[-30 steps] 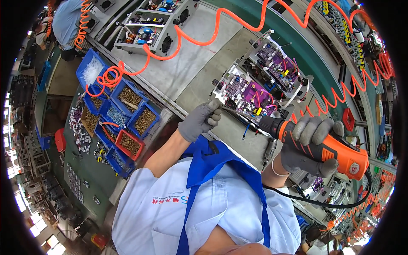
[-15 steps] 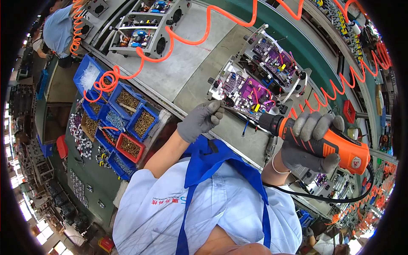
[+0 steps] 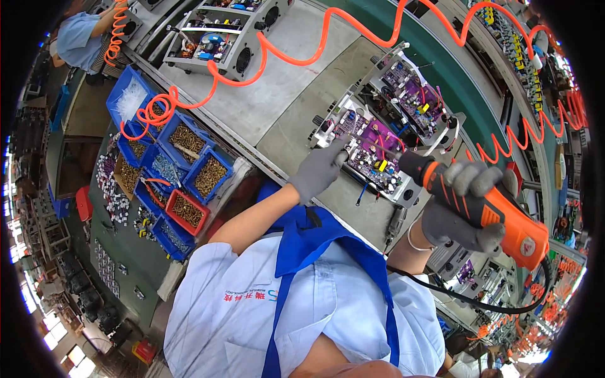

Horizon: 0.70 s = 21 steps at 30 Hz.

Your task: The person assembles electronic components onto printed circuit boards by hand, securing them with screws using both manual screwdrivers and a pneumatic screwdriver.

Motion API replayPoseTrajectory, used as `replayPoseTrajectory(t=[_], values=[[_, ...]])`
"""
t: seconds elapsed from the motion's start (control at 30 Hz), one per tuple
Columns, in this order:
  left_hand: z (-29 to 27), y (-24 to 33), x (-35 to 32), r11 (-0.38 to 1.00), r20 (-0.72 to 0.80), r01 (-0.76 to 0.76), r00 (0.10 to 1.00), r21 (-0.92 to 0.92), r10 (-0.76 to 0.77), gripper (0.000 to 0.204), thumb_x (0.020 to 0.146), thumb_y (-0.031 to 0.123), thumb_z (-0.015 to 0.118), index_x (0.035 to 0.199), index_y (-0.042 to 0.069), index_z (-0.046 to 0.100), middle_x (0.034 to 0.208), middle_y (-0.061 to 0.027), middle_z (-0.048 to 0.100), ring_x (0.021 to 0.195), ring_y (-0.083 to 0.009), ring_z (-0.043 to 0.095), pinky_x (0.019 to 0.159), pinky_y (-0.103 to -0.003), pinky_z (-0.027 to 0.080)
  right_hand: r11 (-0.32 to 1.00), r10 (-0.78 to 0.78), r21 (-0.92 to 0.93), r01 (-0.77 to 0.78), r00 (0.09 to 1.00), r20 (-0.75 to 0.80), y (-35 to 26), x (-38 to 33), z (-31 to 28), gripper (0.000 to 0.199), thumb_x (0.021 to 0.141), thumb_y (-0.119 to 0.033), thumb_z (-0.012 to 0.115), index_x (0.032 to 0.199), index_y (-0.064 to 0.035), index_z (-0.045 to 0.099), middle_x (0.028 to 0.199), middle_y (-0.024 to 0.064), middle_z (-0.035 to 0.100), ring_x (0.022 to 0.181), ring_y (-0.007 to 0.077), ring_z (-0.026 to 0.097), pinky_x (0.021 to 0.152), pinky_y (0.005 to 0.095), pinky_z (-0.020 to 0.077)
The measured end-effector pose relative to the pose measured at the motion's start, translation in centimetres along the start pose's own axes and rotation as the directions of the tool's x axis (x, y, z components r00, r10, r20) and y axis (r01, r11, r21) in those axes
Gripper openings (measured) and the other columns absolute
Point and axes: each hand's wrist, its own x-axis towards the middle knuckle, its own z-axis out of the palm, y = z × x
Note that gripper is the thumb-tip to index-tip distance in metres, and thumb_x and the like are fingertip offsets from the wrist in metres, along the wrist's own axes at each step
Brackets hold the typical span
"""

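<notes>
Leftmost: red bin (image 3: 183,228) of screws (image 3: 187,210), apart from both hands. Left hand (image 3: 320,172), gloved, fingers bent narrow at the near side of the purple circuit board (image 3: 373,140); cannot tell whether it pinches anything. Board lies in an open unit on the bench (image 3: 293,129). Thin bit (image 3: 389,152) points over it, contact unclear. Right hand (image 3: 463,205) grips the orange driver (image 3: 515,236). Judged step: lining up the bit; next move likely calls for steady aim, fingertips clear.

Bins (image 3: 184,226) left of circuit boards (image 3: 373,133)
</notes>
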Motion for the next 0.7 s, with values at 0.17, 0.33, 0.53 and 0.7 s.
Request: replayPoseTrajectory(t=[0.17,0.33,0.53,0.7], values=[[0.2,0.2,0.6,0.683,0.08,0.164,0.947,0.712,-0.31,0.066,0.086,0.019,0.053,0.142,0.001,0.023,0.077,-0.0177,0.066,0.064,-0.0325,0.064,0.056,-0.047,0.049,0.985,0.135,-0.107,-0.133,0.991,0.014,3.3,-0.7,0.4,0.068,0.079,-0.046,0.063,0.126,-0.001,0.043,0.081,0.0073,0.055,0.062,0.0196,0.053,0.055,0.0359,0.0464],[0.3,-0.8,-0.8,0.694,0.051,0.121,0.974,0.71,-0.222,0.065,0.09,0.024,0.049,0.144,0.005,0.019,0.075,-0.0167,0.066,0.065,-0.035,0.064,0.058,-0.049,0.048,0.943,0.332,-0.025,-0.331,0.94,0.079,5.3,-1.2,1.6,0.06,0.079,-0.033,0.068,0.122,0.0015,0.045,0.08,0.0072,0.053,0.068,0.0193,0.055,0.062,0.0367,0.0494],[0.2,-0.5,-0.8,0.69,0.062,0.155,0.958,0.707,-0.279,0.061,0.09,0.025,0.047,0.143,0.004,0.023,0.073,-0.0157,0.065,0.064,-0.0343,0.063,0.056,-0.05,0.046,0.927,0.374,-0.021,-0.374,0.922,0.094,6.8,-1.4,1.9,0.054,0.081,-0.025,0.067,0.122,0.0027,0.045,0.081,0.007,0.053,0.071,0.0178,0.056,0.065,0.0356,0.0514],[0.2,-0.8,-0.8,0.703,0.048,0.152,0.965,0.695,-0.256,0.058,0.091,0.026,0.046,0.141,0.004,0.027,0.072,-0.0161,0.064,0.063,-0.034,0.063,0.055,-0.049,0.046,0.917,0.398,-0.02,-0.399,0.909,0.121,7.1,-1.4,2.2,0.048,0.083,-0.022,0.065,0.12,0.0017,0.046,0.082,0.0065,0.054,0.07,0.016,0.056,0.064,0.0321,0.0506]])
